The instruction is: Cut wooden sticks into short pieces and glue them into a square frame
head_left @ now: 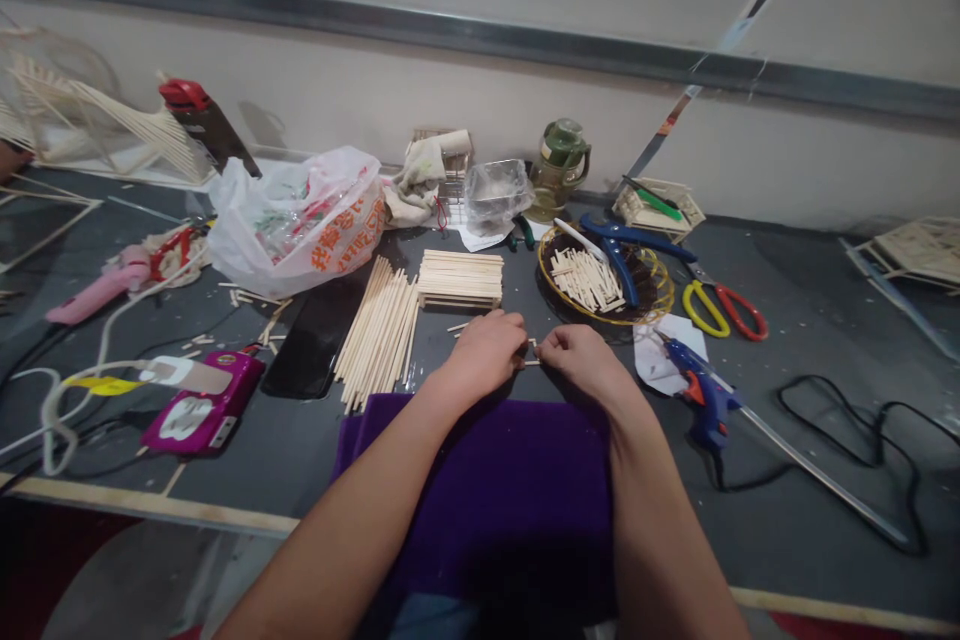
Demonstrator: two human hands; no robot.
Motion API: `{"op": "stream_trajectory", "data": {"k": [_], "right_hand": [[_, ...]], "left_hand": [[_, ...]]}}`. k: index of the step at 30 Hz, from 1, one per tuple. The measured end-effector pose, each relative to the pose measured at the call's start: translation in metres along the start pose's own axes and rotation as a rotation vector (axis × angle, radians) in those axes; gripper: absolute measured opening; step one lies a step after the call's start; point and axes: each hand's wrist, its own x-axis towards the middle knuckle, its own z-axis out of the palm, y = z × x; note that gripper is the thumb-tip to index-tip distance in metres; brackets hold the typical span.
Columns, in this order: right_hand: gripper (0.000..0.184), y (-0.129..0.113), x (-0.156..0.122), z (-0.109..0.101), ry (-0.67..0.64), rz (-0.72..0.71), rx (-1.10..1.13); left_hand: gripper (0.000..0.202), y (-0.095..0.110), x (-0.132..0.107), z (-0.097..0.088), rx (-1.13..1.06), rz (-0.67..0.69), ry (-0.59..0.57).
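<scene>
My left hand [487, 352] and my right hand [579, 360] meet just beyond a purple cloth [495, 490], both with fingers curled. Between them they pinch a small wooden stick piece [529, 356]. A loose bundle of long thin sticks [379, 330] lies to the left of my left hand. Behind the hands sits a flat panel of glued sticks [460, 278]. A round wire basket [600, 282] with short cut sticks and blue-handled pliers [619, 255] stands to the back right.
A blue glue gun [701, 390] on white paper lies right, its black cord trailing. Yellow-and-red scissors [720, 305], a white plastic bag [300, 220], a black phone [311, 340], a pink device [202, 410], a pink glue gun [97, 285], a red-handled saw [202, 120] and stick models surround the work spot.
</scene>
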Motion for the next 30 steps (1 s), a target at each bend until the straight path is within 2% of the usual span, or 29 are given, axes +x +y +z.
{"op": "stream_trajectory", "data": {"k": [4, 10, 21, 26, 30], "right_hand": [[0.019, 0.004, 0.002, 0.0, -0.004, -0.016, 0.012], [0.024, 0.011, 0.001, -0.001, 0.002, 0.012, 0.171], [0.023, 0.006, -0.004, -0.004, 0.003, 0.023, 0.37], [0.019, 0.005, -0.008, -0.011, -0.015, -0.02, 0.539], [0.022, 0.0, -0.011, -0.017, 0.037, -0.077, 0.625]], "left_hand": [[0.014, 0.0, 0.0, 0.001, 0.005, 0.002, 0.007], [0.014, -0.001, 0.0, 0.003, 0.028, 0.004, 0.018], [0.017, -0.004, 0.001, 0.0, -0.052, 0.005, 0.017], [0.013, -0.008, 0.0, -0.002, -0.209, 0.03, 0.085], [0.012, -0.017, -0.003, -0.013, -0.333, 0.001, 0.2]]}}
